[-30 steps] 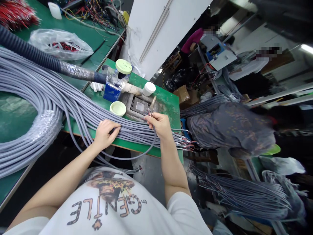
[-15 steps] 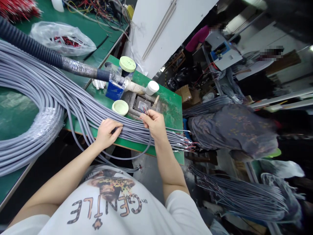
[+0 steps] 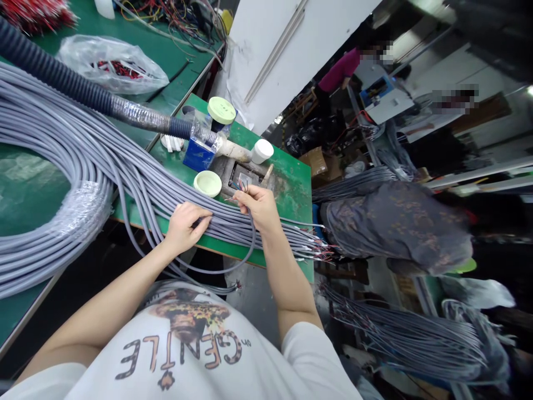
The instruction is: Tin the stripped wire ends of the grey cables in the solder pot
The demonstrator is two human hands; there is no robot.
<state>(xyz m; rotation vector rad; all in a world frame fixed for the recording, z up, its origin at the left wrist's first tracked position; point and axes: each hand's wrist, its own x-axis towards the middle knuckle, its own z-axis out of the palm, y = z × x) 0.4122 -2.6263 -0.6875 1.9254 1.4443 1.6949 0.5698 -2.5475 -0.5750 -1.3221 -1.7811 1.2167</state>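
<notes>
In my right hand, thumb and fingers pinch the end of a grey cable. Its thin coloured wires stick out to the left of my fingertips, by the near edge of a metal pot with a grey, shiny middle. The cable loops down below my wrist. My left hand lies on the thick bundle of grey cables, its fingers curled over several of them; the fingertips are partly hidden. Just beyond the bundle is a shallow, pale green round dish.
Behind the pot a ribbed hose ends in a pipe by a blue box. A white cup and a lidded jar stand close by. Stripped cable ends overhang the green table's right edge. A person's patterned clothing is at right.
My right hand has shifted slightly left, and the wire ends have turned further left and toward me. My left hand keeps its place on the bundle.
</notes>
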